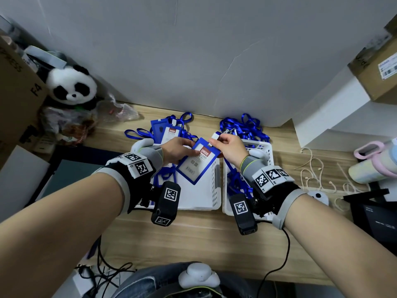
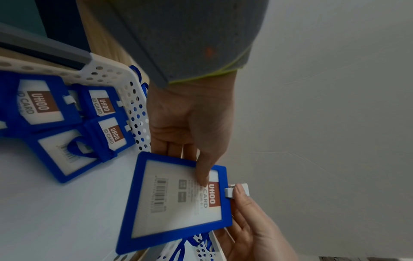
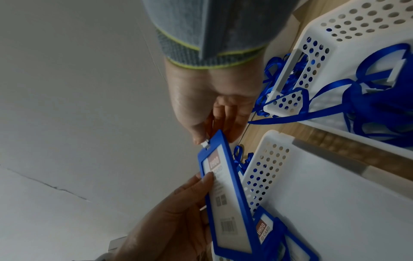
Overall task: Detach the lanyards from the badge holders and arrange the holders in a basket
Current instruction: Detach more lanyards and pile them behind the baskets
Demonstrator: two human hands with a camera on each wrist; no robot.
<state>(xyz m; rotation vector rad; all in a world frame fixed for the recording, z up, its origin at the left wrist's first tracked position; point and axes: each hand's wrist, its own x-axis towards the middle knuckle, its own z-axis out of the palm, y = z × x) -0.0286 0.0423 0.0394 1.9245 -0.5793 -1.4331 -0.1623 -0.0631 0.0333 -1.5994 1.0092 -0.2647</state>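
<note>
Hands unclipping a badge holder over two baskets

Hands meet above the bench's far edge. Left hand (image 1: 179,150) grips a blue holder (image 1: 196,161), thumb pressed on its face, fingers curled behind. Right hand (image 1: 229,147) pinches the white clip (image 2: 238,189) at the holder's top edge, so this lanyard seems mid-release. Left basket (image 1: 211,190) already has several holders (image 2: 55,121) lying flat in it, at least one with a strap across it. Right basket (image 1: 265,147) holds loose lanyards (image 3: 368,104). More holders with straps (image 1: 169,131) wait behind the left basket, so work remains.
</note>
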